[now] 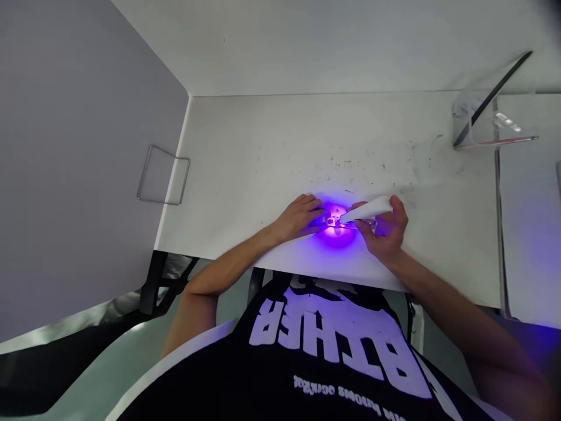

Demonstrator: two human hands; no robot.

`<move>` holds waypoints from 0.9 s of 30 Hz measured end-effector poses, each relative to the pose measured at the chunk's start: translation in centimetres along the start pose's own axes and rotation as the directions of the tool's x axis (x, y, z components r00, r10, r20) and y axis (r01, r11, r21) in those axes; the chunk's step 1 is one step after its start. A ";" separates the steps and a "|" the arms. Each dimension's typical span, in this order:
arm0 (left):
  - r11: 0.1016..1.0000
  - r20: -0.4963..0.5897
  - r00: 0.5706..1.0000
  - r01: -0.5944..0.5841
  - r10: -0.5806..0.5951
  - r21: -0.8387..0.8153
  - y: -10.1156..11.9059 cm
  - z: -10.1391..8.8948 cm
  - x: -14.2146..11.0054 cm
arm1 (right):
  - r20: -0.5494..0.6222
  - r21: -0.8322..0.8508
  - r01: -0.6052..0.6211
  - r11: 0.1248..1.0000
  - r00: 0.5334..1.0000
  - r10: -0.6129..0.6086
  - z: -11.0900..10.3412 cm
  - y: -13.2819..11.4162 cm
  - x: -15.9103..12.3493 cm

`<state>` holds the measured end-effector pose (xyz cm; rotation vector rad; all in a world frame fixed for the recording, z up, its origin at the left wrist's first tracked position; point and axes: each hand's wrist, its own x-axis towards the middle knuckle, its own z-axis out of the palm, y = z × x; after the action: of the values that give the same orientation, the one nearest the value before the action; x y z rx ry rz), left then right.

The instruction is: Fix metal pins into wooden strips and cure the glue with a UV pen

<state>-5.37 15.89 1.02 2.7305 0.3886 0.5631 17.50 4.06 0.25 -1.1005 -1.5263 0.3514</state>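
L grip (300,217) palm-dn, R grip (387,233) curled, nr e/o.

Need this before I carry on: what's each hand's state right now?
Left hand: fingers curled beside the purple glow; grip cannot be told.
Right hand: closed, holding a white object.

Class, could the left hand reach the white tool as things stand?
Probably yes: the left hand is close to the white tool, with only small purple-lit items apparently between them.

White device (369,209) in right fingers (399,215)
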 end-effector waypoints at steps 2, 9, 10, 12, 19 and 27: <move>1.000 0.022 1.000 0.010 -0.010 -0.007 0.0 0.0 0.0 | -0.009 -0.007 0.003 1.000 1.000 -0.003 0.0 0.0 0.0; 1.000 0.004 1.000 -0.006 0.006 -0.009 -0.1 -0.2 0.2 | -0.026 -0.025 0.012 1.000 1.000 -0.013 0.1 0.1 0.0; 1.000 0.012 1.000 -0.005 0.005 -0.009 -0.1 -0.2 0.2 | -0.025 -0.026 0.011 1.000 1.000 -0.011 0.0 0.2 0.0; 1.000 0.036 0.999 0.004 -0.004 -0.008 -0.2 -0.2 0.2 | -0.026 -0.028 0.007 1.000 1.000 -0.008 0.1 0.2 0.0; 1.000 0.040 0.999 0.008 -0.008 0.000 -0.1 -0.2 0.2 | -0.032 -0.039 0.007 0.999 0.999 -0.008 0.2 0.3 -0.1; 1.000 0.020 1.000 -0.002 0.002 0.011 0.0 -0.4 0.4 | -0.021 -0.064 -0.010 0.998 1.000 0.009 0.1 0.2 -0.2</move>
<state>-5.19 16.08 1.49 2.7449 0.3854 0.5351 17.44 4.06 -0.01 -1.1580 -1.5235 0.2985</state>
